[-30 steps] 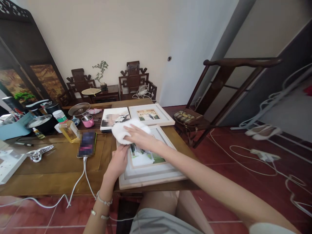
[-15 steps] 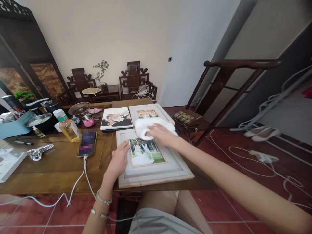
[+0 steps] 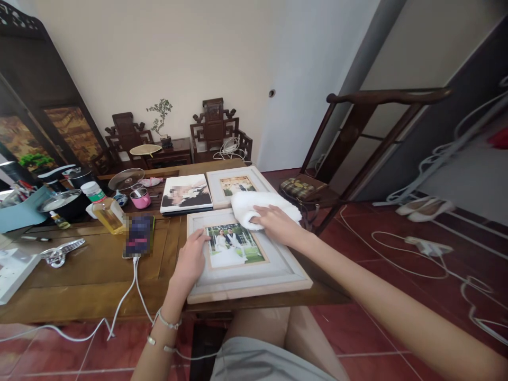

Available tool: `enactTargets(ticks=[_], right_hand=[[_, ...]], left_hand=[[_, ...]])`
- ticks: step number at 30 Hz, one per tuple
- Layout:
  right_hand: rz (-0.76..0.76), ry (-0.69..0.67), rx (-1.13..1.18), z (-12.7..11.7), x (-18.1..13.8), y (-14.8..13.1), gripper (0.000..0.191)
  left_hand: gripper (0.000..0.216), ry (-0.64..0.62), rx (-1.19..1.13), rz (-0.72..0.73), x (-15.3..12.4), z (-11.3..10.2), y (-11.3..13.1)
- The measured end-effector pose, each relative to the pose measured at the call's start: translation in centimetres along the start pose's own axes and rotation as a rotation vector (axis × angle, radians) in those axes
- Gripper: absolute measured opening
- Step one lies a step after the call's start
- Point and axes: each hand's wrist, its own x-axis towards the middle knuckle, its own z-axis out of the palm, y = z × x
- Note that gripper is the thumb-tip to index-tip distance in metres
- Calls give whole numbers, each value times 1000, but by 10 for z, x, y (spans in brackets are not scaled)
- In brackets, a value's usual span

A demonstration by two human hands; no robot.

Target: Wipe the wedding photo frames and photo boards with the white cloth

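A white picture frame (image 3: pixel 254 278) with a wedding photo lies flat at the near edge of the wooden table (image 3: pixel 79 270). My left hand (image 3: pixel 191 259) rests flat on its left border, fingers stretched toward the photo. My right hand (image 3: pixel 277 222) presses a white cloth (image 3: pixel 262 206) onto the frame's far right corner, fingers curled over the cloth. Behind it lie a second white frame (image 3: pixel 238 185) and a photo album (image 3: pixel 186 193).
A phone (image 3: pixel 138 236) on a white cable (image 3: pixel 127 296) lies left of the frame. Farther left stand an oil bottle (image 3: pixel 102 206), a pink cup (image 3: pixel 139 198), pots and a metal tool (image 3: pixel 59 253). A dark wooden chair (image 3: pixel 349 153) stands right of the table; cables trail over the red floor.
My right hand has swept the cloth from the frame's far left corner across to its far right corner. My left hand stayed on the left border.
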Motion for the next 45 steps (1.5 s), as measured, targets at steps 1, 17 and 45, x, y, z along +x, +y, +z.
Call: enactTargets(ticks=[1, 17, 45], right_hand=[[7, -2, -5, -1, -1, -2, 61], [-7, -42, 44, -31, -103, -78, 47], [-100, 12, 130, -21, -121, -81, 55]], left_hand=[[52, 4, 1, 1, -1, 0, 0], [58, 69, -108, 75, -4, 8, -16], [61, 44, -46, 95, -4, 10, -18]])
